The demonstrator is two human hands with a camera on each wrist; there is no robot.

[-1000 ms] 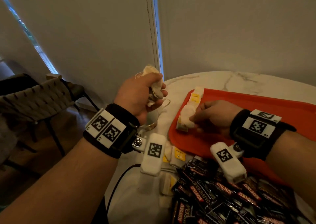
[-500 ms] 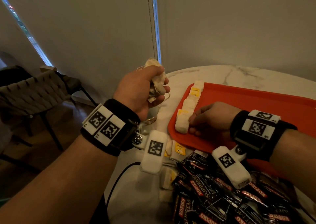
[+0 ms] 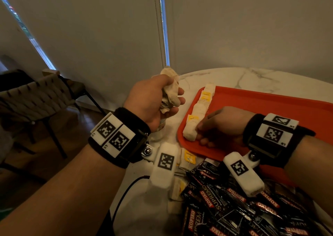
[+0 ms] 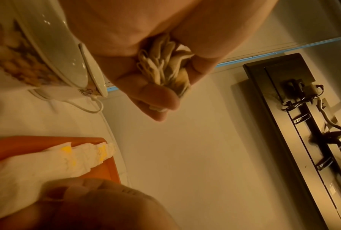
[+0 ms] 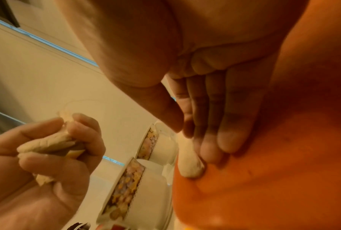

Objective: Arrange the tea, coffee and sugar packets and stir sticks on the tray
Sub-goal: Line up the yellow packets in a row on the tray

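Note:
An orange tray (image 3: 261, 106) lies on the marble table. A row of white tea bags (image 3: 200, 109) with yellow tags runs along its left edge. My right hand (image 3: 201, 133) rests on the tray, its straight fingers (image 5: 224, 132) pressing against the side of the nearest tea bag (image 3: 190, 131) at the row's near end. My left hand (image 3: 158, 98) hovers left of the tray and grips a crumpled bunch of tea bags (image 3: 169, 91), which shows between the curled fingers in the left wrist view (image 4: 165, 66).
A pile of black Kopiko coffee packets (image 3: 234, 208) covers the table in front of the tray. Loose tea bags (image 3: 188, 158) lie beside it. Two white cups with floral bands (image 5: 126, 186) stand under my left hand. A woven chair (image 3: 36, 98) stands off to the left.
My right hand slid toward me along the row and now presses the tea bag at its near end. My left hand stayed raised with its bunch.

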